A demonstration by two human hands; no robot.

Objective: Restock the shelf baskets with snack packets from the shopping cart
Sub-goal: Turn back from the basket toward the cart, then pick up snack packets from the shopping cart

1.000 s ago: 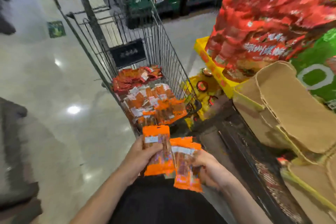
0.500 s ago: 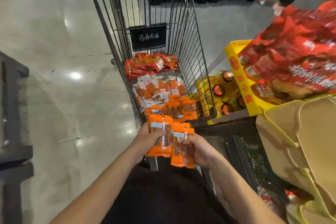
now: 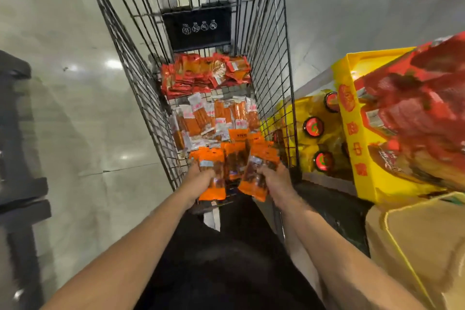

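A black wire shopping cart (image 3: 141,63) stands straight ahead of me. Its floor holds red snack packets (image 3: 206,73) at the far end, clear-and-orange stick packets (image 3: 214,118) in the middle and orange packets (image 3: 241,138) at the near end. My left hand (image 3: 198,178) grips an orange packet (image 3: 212,176) at the cart's near edge. My right hand (image 3: 274,178) grips another orange packet (image 3: 256,173) beside it. Both packets hang over the near end of the cart.
To the right a yellow tray (image 3: 357,133) holds large red bags (image 3: 417,113), with yellow bottles (image 3: 312,128) below it. Cardboard flaps (image 3: 415,246) lie at lower right. A dark shelf frame (image 3: 17,158) stands on the left, over glossy grey floor.
Both hands have moved forward with their orange packets, from in front of my body to the near end of the cart. The view has tilted down onto the cart.
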